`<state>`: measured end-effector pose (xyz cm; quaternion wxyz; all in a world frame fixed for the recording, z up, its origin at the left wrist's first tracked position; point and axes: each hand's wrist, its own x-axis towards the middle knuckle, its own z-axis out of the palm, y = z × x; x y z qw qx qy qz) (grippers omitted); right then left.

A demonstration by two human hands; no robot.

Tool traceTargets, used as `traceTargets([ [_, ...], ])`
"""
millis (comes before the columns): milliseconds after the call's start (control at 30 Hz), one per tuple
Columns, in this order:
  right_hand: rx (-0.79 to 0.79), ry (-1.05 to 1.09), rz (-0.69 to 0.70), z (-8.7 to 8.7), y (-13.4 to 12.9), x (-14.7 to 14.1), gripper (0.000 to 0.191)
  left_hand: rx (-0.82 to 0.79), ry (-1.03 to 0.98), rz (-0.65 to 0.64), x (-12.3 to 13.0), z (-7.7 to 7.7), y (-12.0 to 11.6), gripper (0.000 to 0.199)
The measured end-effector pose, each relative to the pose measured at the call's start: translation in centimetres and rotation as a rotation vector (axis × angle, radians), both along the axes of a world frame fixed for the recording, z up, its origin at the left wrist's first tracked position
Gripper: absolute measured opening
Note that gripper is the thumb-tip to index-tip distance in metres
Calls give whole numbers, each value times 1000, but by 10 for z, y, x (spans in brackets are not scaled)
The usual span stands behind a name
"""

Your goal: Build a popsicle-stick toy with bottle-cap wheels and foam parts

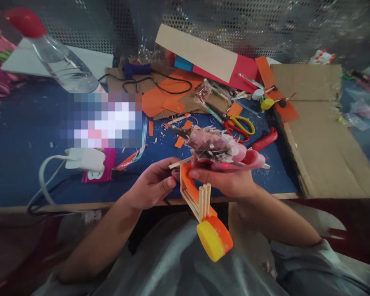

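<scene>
My right hand [234, 183] is closed around a pink hot glue gun [216, 144] smeared with dried glue, its dark nozzle pointing left. The right thumb also rests by a small craft model [193, 189] of orange strip and wooden sticks. Yellow and orange bottle caps [211, 240] form the model's near end, beside several short upright sticks [204, 197]. My left hand [156, 183] pinches the model's far end, where a flat wooden stick [180, 163] juts out. The left fingertips are partly hidden. The model is held over the table's front edge.
Scissors [239, 125] and a red-handled tool [265, 139] lie behind the glue gun. Orange scraps litter the blue table [160, 144]. Left are a water bottle [64, 65] and a charger in a pink socket box [100, 170]. Cardboard [333, 144] covers the right side.
</scene>
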<state>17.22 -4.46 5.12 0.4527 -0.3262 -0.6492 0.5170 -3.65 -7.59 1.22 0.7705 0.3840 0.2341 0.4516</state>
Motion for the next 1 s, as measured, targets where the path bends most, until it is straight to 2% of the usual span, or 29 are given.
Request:
traceTargets([
  [167,51,16,-26,-1,2,-1,22,32,5,-11,-3,-6,-1,34],
  [233,76,3,-44,-1,2,-2,17,37,6,0,-4,-9,-2,34],
  [300,19,1,-40,-3,1,-2,15,37,14,6,-4,-11,-3,33],
  [467,-170,59,-18,-5,-5,-5,27,36,36,2,-5,-13,-3,35],
  [733,-126,18,-89,-5,-7,-5,27,72,9,-31,-6,-16,1,31],
  [1000,-273,69,-85,-9,-10,-11,29,83,-14,-21,-3,-15,2,25],
])
